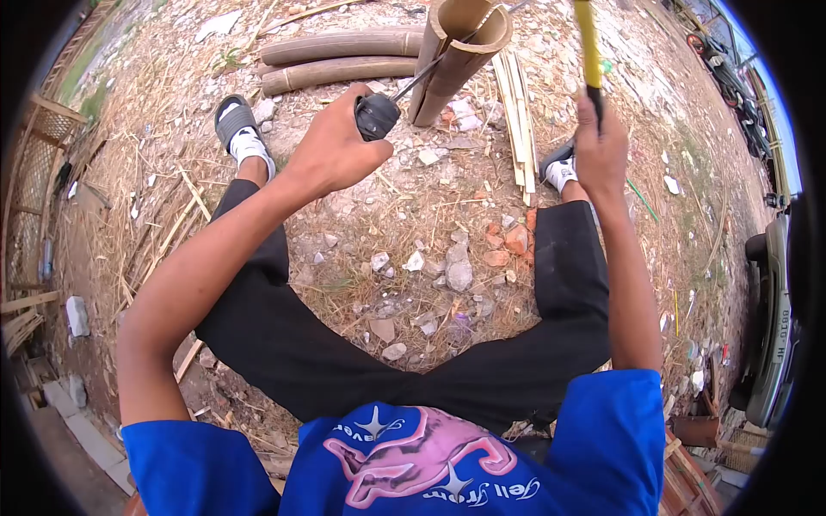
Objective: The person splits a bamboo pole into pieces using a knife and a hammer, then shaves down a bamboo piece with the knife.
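My left hand [344,146] is wrapped round the black handle [377,117] of a blade. The thin metal blade [420,76] runs up and right into the split at the top of an upright bamboo piece [452,73]. To the right, my right hand [600,142] grips a yellow-handled tool [588,43] by its black lower end, held upright. Its head lies beyond the top edge of the view. Two brown bamboo lengths [344,62] lie on the ground left of the upright piece, and pale split strips [518,125] lie to its right.
Broken bricks [516,239] and stones [459,271] lie between my legs. My sandalled feet are on either side of the bamboo. A parked vehicle [774,318] and motorcycles [731,86] stand at the right edge, and a lattice panel [39,163] at the left.
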The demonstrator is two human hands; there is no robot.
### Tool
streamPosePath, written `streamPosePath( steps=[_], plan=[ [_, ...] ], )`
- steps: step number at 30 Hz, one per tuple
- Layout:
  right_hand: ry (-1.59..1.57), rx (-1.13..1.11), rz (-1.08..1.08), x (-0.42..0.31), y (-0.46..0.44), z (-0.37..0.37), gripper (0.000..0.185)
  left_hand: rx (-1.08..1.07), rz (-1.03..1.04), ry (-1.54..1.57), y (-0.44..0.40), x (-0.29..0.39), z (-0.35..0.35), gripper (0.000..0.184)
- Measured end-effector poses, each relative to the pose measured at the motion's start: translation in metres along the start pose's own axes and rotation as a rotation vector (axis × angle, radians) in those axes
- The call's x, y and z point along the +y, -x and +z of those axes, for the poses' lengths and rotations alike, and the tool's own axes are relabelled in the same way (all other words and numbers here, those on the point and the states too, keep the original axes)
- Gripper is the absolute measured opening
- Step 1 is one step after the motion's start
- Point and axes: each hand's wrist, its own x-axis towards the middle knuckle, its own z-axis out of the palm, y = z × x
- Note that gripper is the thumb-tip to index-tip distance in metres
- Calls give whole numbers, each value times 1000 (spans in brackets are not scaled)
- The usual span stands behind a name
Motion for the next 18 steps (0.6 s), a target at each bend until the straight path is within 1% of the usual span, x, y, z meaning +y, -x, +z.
streamPosePath(
  steps=[1,2,3,5,7,9,10,11,13,14,17,18],
  plan=[
    [200,-228,87,64,16,28,45,17,-58,34,2,-1,2,42],
    [288,-436,382,46,21,12,46,21,-103,60,-1,-1,1,41],
    [350,-457,367,71,35,19,47,80,-146,101,-10,-2,-2,40],
    [255,-316,306,82,57,16,45,90,-173,118,-6,-10,-2,40],
    [167,-142,246,78,53,17,43,96,-179,123,-10,-15,-5,40],
    [15,-146,286,61,25,8,44,28,-134,56,-16,-13,-9,40],
    [-143,-180,420,43,12,4,46,21,-96,36,-17,-12,-8,39],
    [-171,-174,393,33,5,2,46,15,-47,10,-22,-10,-10,38],
    [-231,-155,342,22,-2,0,47,-23,-31,-30,-37,-10,-24,40],
    [-227,-129,277,21,0,0,45,-53,-26,-25,-48,-16,-33,40],
    [-414,-166,401,4,24,1,40,-132,-159,83,-73,-19,-62,27],
    [-523,-166,461,0,33,2,37,-185,-166,71,-85,-28,-74,23]
  ],
)
